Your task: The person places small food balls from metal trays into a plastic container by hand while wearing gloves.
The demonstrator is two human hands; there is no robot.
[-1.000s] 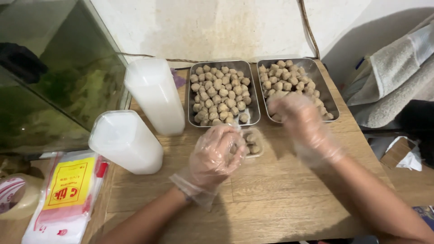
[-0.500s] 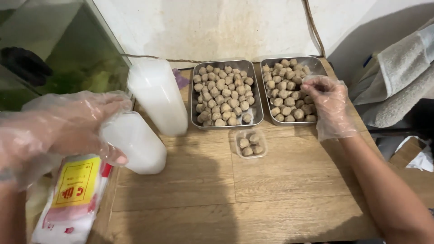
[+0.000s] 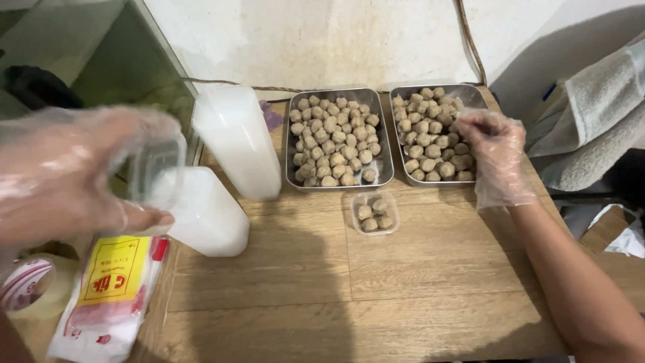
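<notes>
Left hand: our left hand (image 3: 74, 171), in a clear plastic glove, is raised at the left edge of the frame, fingers curled around a small clear plastic tub (image 3: 156, 171).
Right hand: our gloved right hand (image 3: 494, 148) rests over the right steel tray (image 3: 469, 97) at upper right, fingertips pinched among the brown meatballs (image 3: 430, 144); whether it has one in its grip we cannot tell.
Left tray: a second rectangular steel tray (image 3: 386, 168) of the same balls lies just beside it, centre top.
Filled tub: a small clear plastic container (image 3: 373, 213) with a few balls sits on the wooden bench (image 3: 336, 282), just below the trays.
Stacks: two sleeves of nested white tubs (image 3: 232, 151) lie at centre left.
Packet: a flat bag with a yellow label (image 3: 111, 296) lies lower left, beside a tape roll (image 3: 27, 289).
</notes>
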